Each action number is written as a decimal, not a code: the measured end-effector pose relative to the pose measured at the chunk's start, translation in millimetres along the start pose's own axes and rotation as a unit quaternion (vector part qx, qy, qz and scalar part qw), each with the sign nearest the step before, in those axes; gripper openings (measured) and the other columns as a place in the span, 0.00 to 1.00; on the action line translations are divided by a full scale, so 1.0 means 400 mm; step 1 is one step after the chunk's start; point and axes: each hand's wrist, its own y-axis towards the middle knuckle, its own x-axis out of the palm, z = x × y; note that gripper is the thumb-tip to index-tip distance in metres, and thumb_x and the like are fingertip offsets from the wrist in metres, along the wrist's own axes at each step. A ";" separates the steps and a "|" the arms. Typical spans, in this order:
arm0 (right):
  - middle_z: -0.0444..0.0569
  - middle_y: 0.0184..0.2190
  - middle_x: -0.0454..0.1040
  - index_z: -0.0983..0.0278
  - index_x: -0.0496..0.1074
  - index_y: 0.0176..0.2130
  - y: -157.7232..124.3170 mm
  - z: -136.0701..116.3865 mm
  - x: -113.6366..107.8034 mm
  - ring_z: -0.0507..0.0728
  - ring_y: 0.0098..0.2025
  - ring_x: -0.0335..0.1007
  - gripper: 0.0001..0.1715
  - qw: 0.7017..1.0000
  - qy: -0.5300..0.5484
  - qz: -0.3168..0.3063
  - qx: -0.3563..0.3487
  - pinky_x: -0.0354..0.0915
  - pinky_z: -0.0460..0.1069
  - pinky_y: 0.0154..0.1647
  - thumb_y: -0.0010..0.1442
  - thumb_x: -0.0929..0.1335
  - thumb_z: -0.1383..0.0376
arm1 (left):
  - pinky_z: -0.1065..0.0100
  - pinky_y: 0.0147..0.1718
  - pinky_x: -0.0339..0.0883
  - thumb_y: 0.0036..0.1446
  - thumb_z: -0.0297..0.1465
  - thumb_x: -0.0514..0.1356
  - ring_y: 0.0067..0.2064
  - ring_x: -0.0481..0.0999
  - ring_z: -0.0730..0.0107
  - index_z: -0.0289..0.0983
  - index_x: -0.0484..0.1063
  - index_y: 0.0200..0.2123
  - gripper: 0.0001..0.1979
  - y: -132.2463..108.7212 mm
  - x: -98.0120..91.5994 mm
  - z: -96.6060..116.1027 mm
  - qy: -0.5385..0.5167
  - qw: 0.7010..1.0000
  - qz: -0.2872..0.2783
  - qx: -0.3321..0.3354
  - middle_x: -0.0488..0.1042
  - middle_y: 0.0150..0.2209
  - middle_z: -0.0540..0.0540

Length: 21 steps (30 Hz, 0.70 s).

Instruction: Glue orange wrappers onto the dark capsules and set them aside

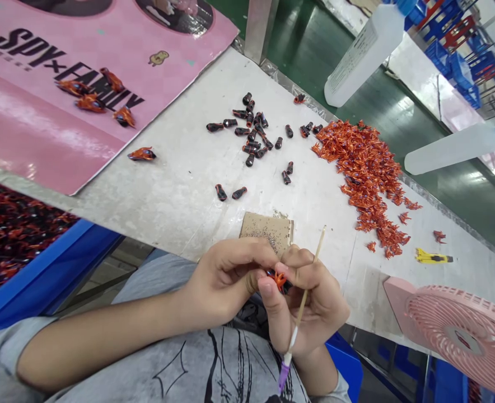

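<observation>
Close to my body, my left hand and my right hand meet and pinch a small orange-and-black plastic part between their fingertips. My fingers cover much of it. A thin wooden stick with a white and purple end is also held in my right hand, slanting across the fingers. Just beyond my hands lies a piece of cardboard covered with tiny specks. Several dark parts with orange edges are scattered on the white table.
A large heap of orange parts lies to the right, near a yellow tool and a pink fan. Several joined orange pieces rest on a pink printed sheet. A blue bin stands at left; white bottles are at upper right.
</observation>
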 end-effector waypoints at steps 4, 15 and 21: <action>0.39 0.23 0.62 0.60 0.67 0.33 -0.001 -0.002 -0.002 0.51 0.24 0.60 0.09 1.000 0.025 0.003 0.017 0.61 0.49 0.24 0.61 0.72 0.68 | 0.71 0.24 0.65 0.66 0.46 0.61 0.25 0.70 0.71 0.36 0.77 0.29 0.20 0.001 0.000 0.003 0.009 1.000 -0.006 -0.003 0.72 0.24 0.49; 0.39 0.24 0.62 0.60 0.69 0.35 0.004 0.003 -0.010 0.51 0.24 0.59 0.07 0.998 0.043 -0.014 0.032 0.59 0.47 0.24 0.62 0.72 0.68 | 0.71 0.25 0.68 0.64 0.46 0.62 0.26 0.71 0.70 0.35 0.77 0.31 0.19 0.009 -0.005 0.012 -0.005 0.999 -0.033 -0.043 0.72 0.25 0.48; 0.40 0.26 0.66 0.60 0.71 0.39 0.006 0.017 -0.019 0.51 0.27 0.62 0.10 0.999 0.024 -0.029 0.039 0.62 0.47 0.26 0.61 0.75 0.67 | 0.71 0.27 0.70 0.61 0.46 0.66 0.27 0.71 0.71 0.35 0.77 0.32 0.19 0.012 -0.017 0.013 -0.065 0.991 -0.033 -0.109 0.72 0.26 0.49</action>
